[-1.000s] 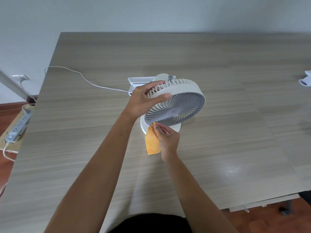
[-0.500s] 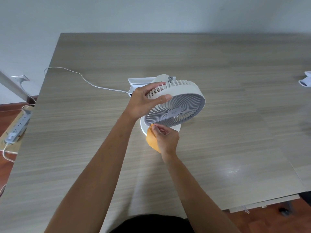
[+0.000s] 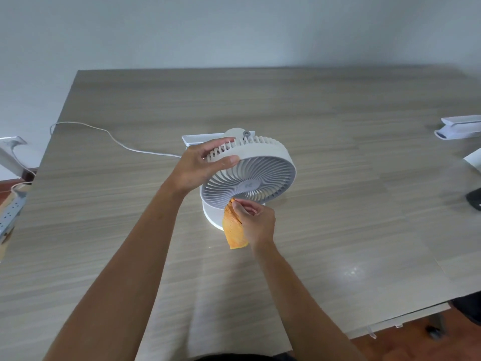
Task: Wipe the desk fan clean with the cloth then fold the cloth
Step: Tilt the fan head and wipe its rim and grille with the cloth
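Both hands are on the job: my left hand (image 3: 201,165) grips the upper rim of the desk fan (image 3: 250,175), tilting its grille toward me. Just below it, my right hand (image 3: 256,224) pinches the orange cloth (image 3: 233,230) against the grille's lower edge, above the fan's base on the worktop (image 3: 338,204).

The white desk fan (image 3: 250,175) is gripped at its left rim by the left hand (image 3: 200,165); an orange cloth (image 3: 234,225) is pinched against the grille's near edge by the right hand (image 3: 256,222), on the wooden table (image 3: 338,204).
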